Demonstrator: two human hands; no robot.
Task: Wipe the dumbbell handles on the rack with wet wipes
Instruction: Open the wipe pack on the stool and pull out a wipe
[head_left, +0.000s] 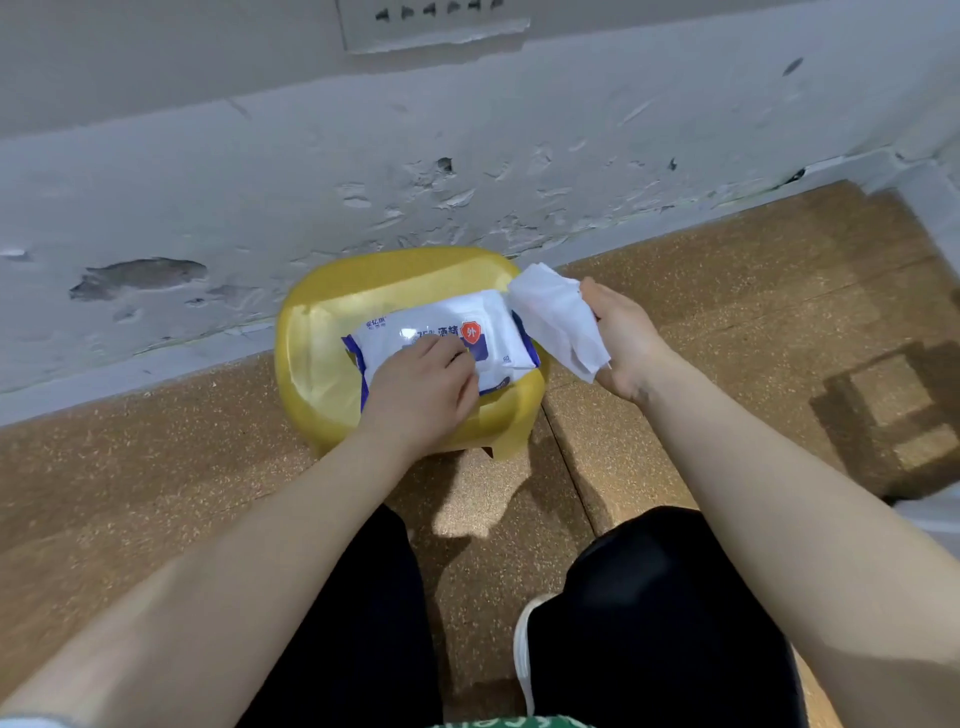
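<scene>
A white wet wipe (558, 322) hangs just past the right edge of a yellow stool (317, 358), pinched in the right hand (626, 338). The wipe pack (447, 338) lies flat on the stool seat, which stands against a peeling wall (363, 171) with bare cork-coloured floor (753, 291) on both sides. The left hand (423, 389) covers the pack's near edge, fingers curled onto it; whether it grips or only presses cannot be told.
</scene>
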